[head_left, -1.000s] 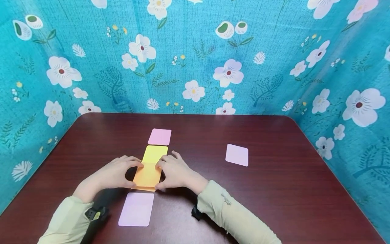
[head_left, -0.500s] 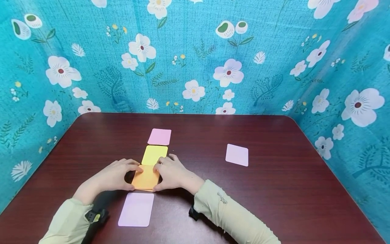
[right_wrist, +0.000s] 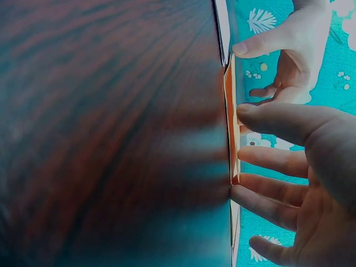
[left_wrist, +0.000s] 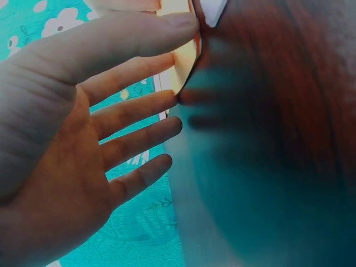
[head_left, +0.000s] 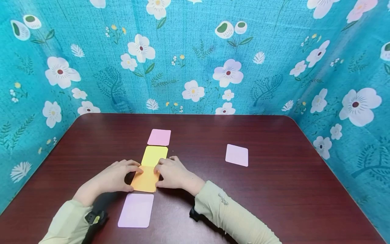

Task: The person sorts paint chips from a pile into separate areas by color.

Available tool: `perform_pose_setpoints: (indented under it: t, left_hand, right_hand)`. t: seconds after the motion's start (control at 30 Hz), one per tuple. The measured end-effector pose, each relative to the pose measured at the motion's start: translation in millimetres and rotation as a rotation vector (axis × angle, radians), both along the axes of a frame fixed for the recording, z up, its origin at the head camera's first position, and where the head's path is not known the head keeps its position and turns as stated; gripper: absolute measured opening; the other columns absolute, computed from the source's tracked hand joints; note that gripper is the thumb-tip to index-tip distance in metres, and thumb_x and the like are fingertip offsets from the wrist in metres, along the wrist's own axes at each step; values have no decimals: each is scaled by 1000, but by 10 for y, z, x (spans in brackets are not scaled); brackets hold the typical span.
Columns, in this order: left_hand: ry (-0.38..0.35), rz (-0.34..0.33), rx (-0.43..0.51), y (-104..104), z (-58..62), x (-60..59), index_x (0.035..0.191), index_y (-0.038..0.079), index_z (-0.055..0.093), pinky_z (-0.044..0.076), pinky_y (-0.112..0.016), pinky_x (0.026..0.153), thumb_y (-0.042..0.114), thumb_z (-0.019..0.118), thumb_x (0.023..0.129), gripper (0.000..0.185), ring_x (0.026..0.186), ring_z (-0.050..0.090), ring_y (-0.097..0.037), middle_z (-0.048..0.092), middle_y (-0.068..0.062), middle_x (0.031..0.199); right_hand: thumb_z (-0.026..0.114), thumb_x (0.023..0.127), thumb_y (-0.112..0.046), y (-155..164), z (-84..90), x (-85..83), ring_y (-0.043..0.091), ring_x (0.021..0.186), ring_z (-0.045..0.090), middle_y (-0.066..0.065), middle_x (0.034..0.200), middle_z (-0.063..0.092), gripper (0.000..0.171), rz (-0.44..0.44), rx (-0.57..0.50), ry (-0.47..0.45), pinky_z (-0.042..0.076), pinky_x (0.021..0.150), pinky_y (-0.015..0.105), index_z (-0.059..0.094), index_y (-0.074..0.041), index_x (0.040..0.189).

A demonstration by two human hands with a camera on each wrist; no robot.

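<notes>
The orange card (head_left: 145,180) lies flat on the table (head_left: 274,189) between the hands, now drawn nearer the person so the yellow card (head_left: 154,155) beyond the fingertips shows whole. The left hand (head_left: 113,176) and right hand (head_left: 172,173) press its side edges with straight, spread fingers, squaring it into the column. A lilac card (head_left: 136,210) lies just behind the wrists; a pink card (head_left: 159,137) lies beyond the yellow.

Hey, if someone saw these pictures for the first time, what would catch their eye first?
Probably both hands, the left hand and right hand, touching an orange card at mid-table. It sits in a line with a yellow card and pink card beyond and a lilac card nearer. Bright turquoise floral fabric surrounds the dark table.
</notes>
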State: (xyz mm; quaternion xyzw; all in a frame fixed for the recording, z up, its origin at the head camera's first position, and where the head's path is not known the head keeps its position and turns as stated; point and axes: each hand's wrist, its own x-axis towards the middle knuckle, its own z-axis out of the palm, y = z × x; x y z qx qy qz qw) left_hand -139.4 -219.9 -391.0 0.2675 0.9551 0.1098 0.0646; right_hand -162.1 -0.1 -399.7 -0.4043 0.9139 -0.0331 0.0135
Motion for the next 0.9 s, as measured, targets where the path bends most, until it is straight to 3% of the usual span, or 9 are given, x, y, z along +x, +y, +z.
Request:
perform_pose_setpoints:
  t: [0.27,0.53,0.73,0.9]
  left_hand:
    - [5,-5,3,27,17,-27,103,18,64,42,-47,79,25,81,59,48,96,53,-25,54,-5,111]
    - [-76,40,-42,138,94,-64,99,15,64,42,-45,80,31,79,61,44,93,52,-22,56,-1,103]
    - [-32,48,-63,277,140,-102,96,12,62,39,-41,78,30,78,61,42,88,49,-19,56,-1,96]
    - [43,-13,-42,436,151,-173,96,11,62,39,-42,81,28,77,63,40,89,51,-19,58,0,96]
  right_hand:
    - [66,76,-39,3,10,-22,13,100,53,-6,106,53,24,-6,8,9,32,95,41,65,-25,97]
    - [63,80,-35,47,6,-15,14,103,51,-5,106,53,24,3,-10,-33,30,99,44,63,-23,100]
    - [61,81,-34,168,-24,-35,12,107,50,-5,107,54,26,-10,-40,-47,31,99,42,62,-23,104]
    - [60,81,-33,343,15,-100,12,107,50,-5,108,54,28,-43,-57,-47,30,100,43,61,-21,107]
